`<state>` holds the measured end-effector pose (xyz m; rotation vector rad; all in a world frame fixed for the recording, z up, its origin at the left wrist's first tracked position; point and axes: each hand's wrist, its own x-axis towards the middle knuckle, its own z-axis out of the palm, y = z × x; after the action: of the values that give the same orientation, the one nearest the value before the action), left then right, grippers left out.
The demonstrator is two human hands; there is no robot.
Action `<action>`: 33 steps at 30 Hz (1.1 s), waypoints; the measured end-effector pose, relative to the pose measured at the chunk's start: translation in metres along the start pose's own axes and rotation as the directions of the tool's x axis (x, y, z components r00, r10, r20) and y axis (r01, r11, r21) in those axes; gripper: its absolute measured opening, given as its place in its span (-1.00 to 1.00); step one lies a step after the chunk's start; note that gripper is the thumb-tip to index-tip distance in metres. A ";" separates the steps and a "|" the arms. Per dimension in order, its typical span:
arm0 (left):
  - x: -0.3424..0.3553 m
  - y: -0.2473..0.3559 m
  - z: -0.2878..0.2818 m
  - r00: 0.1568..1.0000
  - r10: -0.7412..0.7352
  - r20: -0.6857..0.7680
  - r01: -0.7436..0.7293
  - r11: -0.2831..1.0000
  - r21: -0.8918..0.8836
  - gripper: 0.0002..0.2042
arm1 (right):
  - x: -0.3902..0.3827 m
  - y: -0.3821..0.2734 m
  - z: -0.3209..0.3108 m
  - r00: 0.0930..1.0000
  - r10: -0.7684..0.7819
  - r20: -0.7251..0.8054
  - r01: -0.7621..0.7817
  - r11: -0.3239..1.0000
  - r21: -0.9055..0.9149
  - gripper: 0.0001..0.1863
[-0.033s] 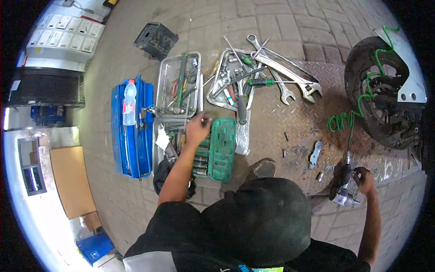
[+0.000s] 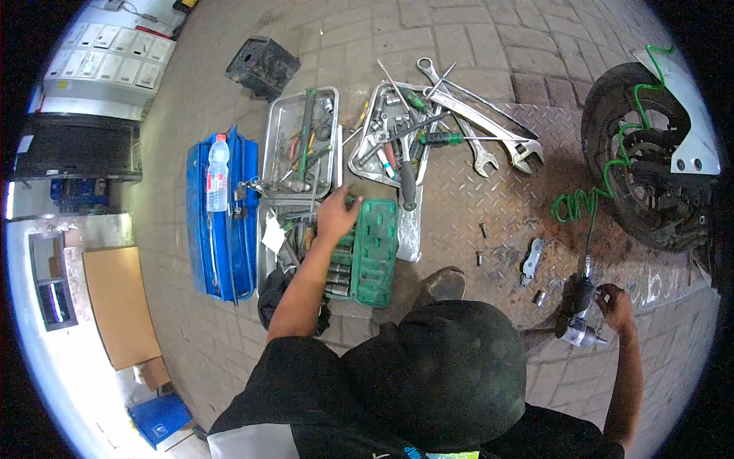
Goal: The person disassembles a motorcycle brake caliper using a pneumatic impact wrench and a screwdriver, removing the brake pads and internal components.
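Note:
My left hand (image 2: pixel 337 218) reaches to the upper left corner of an open green socket case (image 2: pixel 376 256), fingers bent around something too small to make out. Several sockets (image 2: pixel 339 275) lie in the case. Low on the right, my right hand (image 2: pixel 617 310) has its fingers pinched on a small object I cannot make out, beside an air impact wrench (image 2: pixel 581 325) attached to a coiled green hose (image 2: pixel 569 206). A loose socket (image 2: pixel 540 298), a metal bracket (image 2: pixel 533 256) and small bolts (image 2: pixel 482 229) lie on the metal plate (image 2: pixel 497 199).
Steel trays (image 2: pixel 334 145) of tools, large wrenches (image 2: pixel 485 161), a blue toolbox (image 2: pixel 201 260) with a water bottle (image 2: pixel 218 176), a black box (image 2: pixel 260 67) and a dark cloth (image 2: pixel 275 302) surround the work area. A vehicle wheel (image 2: pixel 612 191) stands at right; cardboard (image 2: pixel 111 306) at far left.
My left hand has shifted slightly to the right at the socket case. My right hand's fingers have moved very slightly; the tools look the same.

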<state>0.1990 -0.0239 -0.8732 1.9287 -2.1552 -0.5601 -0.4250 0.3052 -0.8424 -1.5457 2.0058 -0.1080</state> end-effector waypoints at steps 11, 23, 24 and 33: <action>0.082 0.031 0.019 0.984 -0.077 0.160 0.031 0.961 0.274 -0.02 | -0.012 -0.019 -0.009 0.972 0.205 0.114 -0.203 0.979 -0.028 -0.73; 0.079 -0.015 -0.012 0.875 0.309 -0.372 -0.267 0.950 0.162 -0.75 | -0.019 0.031 0.020 0.995 0.053 0.079 -0.054 0.999 0.003 -0.71; 0.088 -0.012 -0.022 0.875 0.345 -0.339 -0.266 0.928 0.260 -0.74 | -0.020 0.034 0.021 0.998 0.021 0.052 -0.021 1.000 -0.007 -0.71; 0.170 -0.016 0.001 0.978 0.186 0.095 -0.199 0.690 0.696 -0.70 | -0.012 -0.001 0.008 0.974 0.180 0.141 -0.178 0.984 -0.025 -0.72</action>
<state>0.1906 -0.1924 -0.8978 1.9350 -2.8080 0.3712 -0.4184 0.3178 -0.8433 -1.3326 2.0231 0.0846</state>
